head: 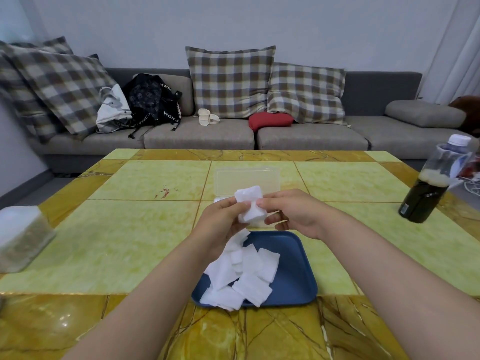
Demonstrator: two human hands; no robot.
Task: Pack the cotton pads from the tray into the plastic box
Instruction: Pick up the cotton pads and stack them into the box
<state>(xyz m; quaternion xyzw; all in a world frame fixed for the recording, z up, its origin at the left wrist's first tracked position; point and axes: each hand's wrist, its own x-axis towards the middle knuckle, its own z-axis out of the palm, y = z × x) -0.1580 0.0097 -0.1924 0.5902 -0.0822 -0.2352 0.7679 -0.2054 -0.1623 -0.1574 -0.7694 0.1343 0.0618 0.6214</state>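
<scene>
Both hands, left hand (220, 216) and right hand (291, 211), pinch a small stack of cotton pads (250, 205) in their fingers above the plastic box (246, 179), seemingly open; a loose pinch could scatter them over the bench (117, 229).

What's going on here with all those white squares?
A person is packing. The left grip and right grip together pinch a small stack of white square cotton pads, held up above the yellow marble-patterned table, right by the clear plastic box, whose lid is open. Many more loose white pads lie heaped in the blue plastic tray nearest the person, so plenty is left to pack.
</scene>
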